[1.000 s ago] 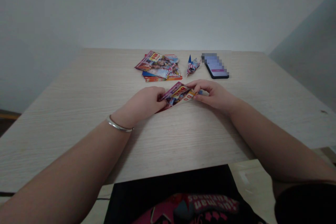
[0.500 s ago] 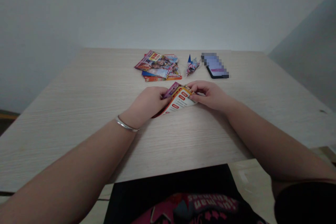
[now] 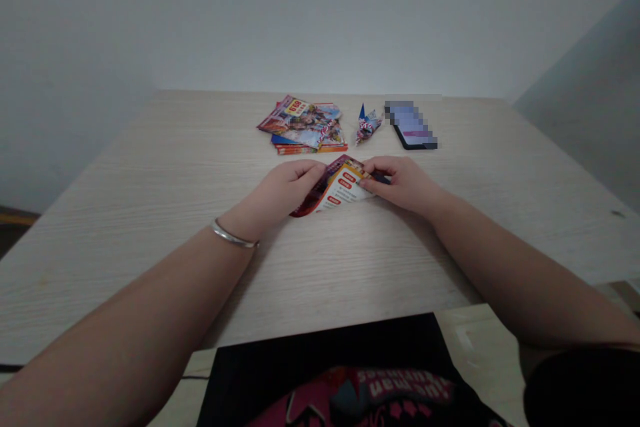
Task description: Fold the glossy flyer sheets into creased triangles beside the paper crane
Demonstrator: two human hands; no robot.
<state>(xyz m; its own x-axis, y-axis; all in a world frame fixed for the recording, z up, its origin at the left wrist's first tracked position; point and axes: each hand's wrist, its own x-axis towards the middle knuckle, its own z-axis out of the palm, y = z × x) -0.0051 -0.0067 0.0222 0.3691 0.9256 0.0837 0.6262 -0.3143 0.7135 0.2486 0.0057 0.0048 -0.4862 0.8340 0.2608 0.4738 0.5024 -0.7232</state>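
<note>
Folded printed flyer (image 3: 343, 192) lay between two hands just above or on the wood-grain table (image 3: 350, 267), which of the two could not be told; its white side with red labels overlapped a dark purple side. The left hand (image 3: 287, 188), below a silver bangle (image 3: 233, 236), was clamped on its left edge, thumb uppermost; the right hand (image 3: 407, 181) pinched its right end between thumb and fingers. Beyond them sat a pile of colourful flyers (image 3: 305, 123), a folded paper crane (image 3: 367, 127) and, right of that, a smartphone (image 3: 414, 127).
</note>
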